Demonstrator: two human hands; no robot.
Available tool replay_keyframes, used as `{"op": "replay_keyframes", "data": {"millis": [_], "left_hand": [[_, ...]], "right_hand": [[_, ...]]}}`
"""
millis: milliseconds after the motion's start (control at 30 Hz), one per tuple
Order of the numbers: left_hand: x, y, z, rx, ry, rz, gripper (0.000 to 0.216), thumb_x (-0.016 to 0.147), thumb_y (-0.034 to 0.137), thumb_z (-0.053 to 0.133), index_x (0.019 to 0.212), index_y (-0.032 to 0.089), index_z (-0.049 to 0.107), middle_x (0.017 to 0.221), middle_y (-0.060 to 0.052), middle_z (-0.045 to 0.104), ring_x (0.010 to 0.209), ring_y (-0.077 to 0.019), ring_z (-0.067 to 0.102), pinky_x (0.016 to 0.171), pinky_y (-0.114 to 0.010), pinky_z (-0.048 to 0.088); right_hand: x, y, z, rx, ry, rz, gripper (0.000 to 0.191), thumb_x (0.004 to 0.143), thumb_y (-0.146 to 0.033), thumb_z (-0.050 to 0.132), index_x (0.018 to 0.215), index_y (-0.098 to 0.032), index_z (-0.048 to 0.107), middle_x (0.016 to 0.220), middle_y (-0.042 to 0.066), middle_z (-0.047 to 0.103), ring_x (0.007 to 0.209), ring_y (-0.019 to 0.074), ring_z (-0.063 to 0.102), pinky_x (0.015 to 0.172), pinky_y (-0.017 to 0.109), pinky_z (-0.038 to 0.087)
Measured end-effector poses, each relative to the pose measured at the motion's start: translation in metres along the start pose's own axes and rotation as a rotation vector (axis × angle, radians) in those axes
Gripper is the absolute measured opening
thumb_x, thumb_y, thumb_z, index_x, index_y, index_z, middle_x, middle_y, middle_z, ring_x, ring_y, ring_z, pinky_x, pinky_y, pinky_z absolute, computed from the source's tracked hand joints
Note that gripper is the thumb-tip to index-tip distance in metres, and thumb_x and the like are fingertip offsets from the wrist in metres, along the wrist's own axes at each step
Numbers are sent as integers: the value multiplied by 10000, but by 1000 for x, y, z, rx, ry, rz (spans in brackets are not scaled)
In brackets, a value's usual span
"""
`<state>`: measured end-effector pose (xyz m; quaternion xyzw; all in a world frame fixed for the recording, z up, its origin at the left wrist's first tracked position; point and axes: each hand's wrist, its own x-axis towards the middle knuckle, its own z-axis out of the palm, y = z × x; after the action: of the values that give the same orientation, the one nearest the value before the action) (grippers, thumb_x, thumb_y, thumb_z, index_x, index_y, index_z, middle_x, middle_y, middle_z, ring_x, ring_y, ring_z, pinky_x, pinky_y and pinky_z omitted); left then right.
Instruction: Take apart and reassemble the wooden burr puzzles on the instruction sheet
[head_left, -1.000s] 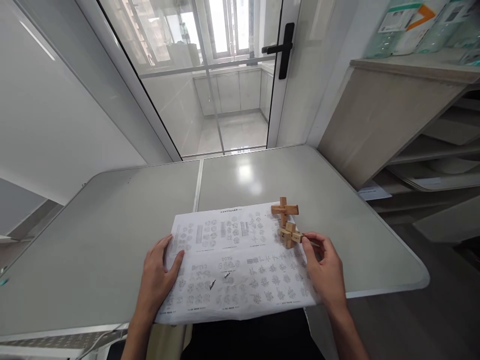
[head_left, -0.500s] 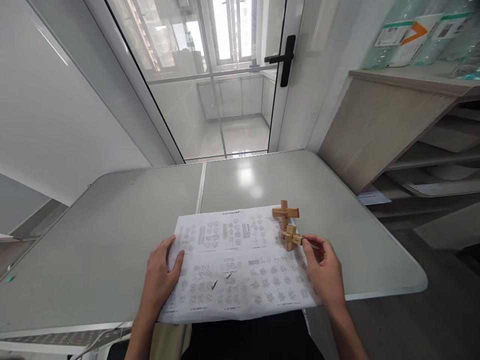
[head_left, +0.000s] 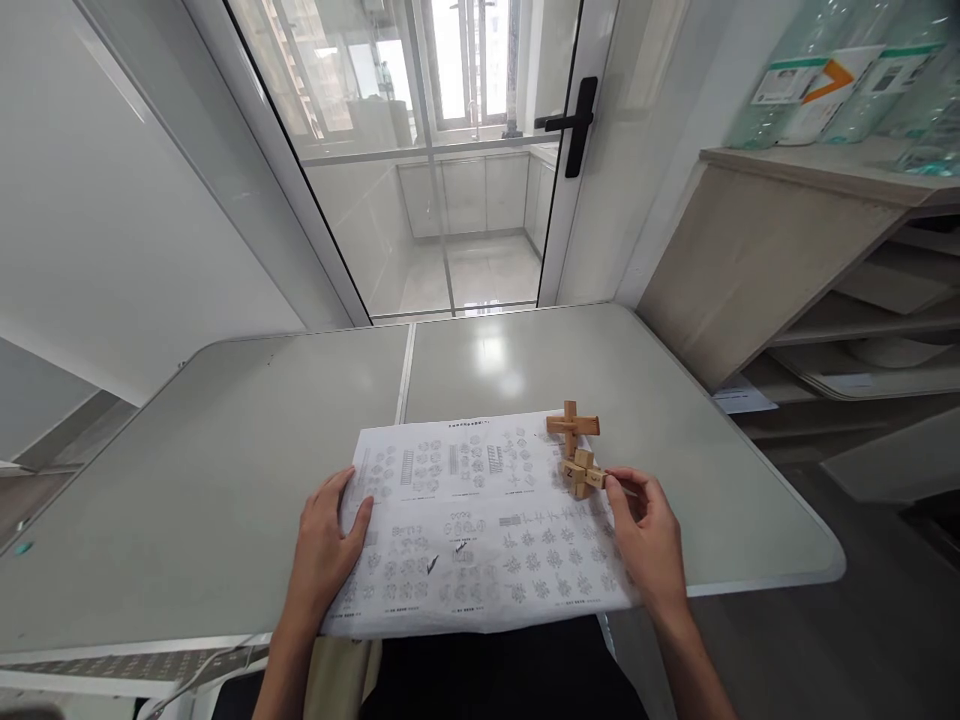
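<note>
A wide printed sheet (head_left: 480,510) with rows of small puzzle diagrams and two dark check marks lies on the table. My left hand (head_left: 334,540) rests at its left edge, thumb and fingers apart. On the right, my right hand (head_left: 649,530) pinches one end of a light wooden burr puzzle (head_left: 580,473) marked with dark characters. That puzzle sits over the sheet's right part. Just behind it stands a darker wooden cross-shaped puzzle (head_left: 571,424), close to or touching the lighter one; I cannot tell which.
The grey folding table (head_left: 217,480) has a pale seam. Beyond it is a glass door (head_left: 465,220) with a black handle (head_left: 577,125). At right, a wooden shelf (head_left: 690,260) carries several plastic bottles (head_left: 832,95). A small teal piece (head_left: 23,548) lies far left.
The view has shifted very slightly. Both hands, the sheet and the two wooden puzzles keep their places relative to each other.
</note>
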<state>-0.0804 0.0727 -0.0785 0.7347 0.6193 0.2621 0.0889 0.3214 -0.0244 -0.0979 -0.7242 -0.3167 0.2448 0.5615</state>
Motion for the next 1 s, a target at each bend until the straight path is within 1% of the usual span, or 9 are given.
{"op": "replay_keyframes", "data": {"millis": [400,833,1000], "left_hand": [[-1,1,0,9,-17,-6,586,1011,565,502,1474,206,530,1483,-140,608,1384,-368,535,1189,-603,426],[0,2,-1,9,3,13,544,1007,536,515,1447,217,547,1459,-143,628,1369,-368,558,1175,-608,441],[0,0,2,6,16,24,540,1009,535,503,1443,217,546,1455,-145,627,1366,-370,554,1184,-614,423]], "right_hand": [[-2,-7,-2,9,-6,31,425,915,-596,663,1101,-213,677,1158,114,744,1070,300,680,894,409,532],[0,-3,0,35,8,14,435,898,-609,669,1068,-209,677,1115,114,754,1039,295,695,914,418,534],[0,-2,0,36,5,15,442,906,-614,670,1080,-207,681,1129,118,760,1057,294,693,905,404,538]]}}
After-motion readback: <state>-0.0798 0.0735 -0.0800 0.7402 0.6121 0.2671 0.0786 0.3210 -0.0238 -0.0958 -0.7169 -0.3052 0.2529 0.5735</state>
